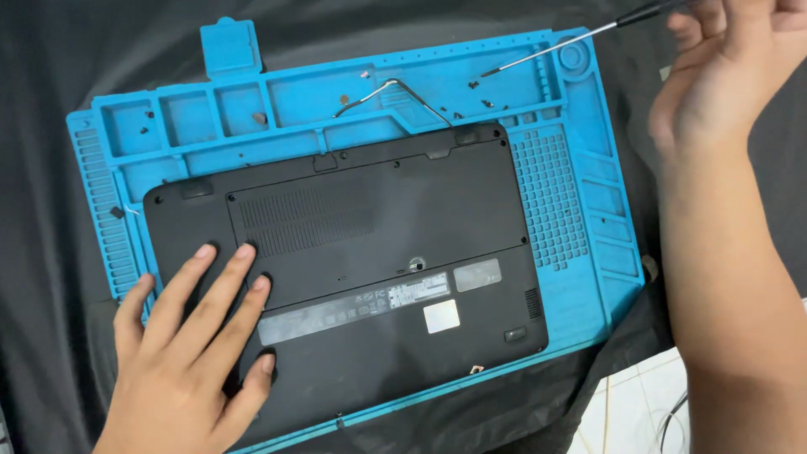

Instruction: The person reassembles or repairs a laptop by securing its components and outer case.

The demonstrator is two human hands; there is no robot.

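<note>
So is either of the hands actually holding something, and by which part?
The right hand holds a thin screwdriver by its dark handle end. The left hand holds nothing; it rests flat on the black laptop.

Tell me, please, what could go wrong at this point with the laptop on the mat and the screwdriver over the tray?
The small loose screws lie in an open tray of the blue mat, right by the screwdriver tip held in the right hand; a nudge might scatter them. The left hand presses only one corner of the upturned laptop, so it might shift. The bent wire at the laptop's back edge could snag.
</note>
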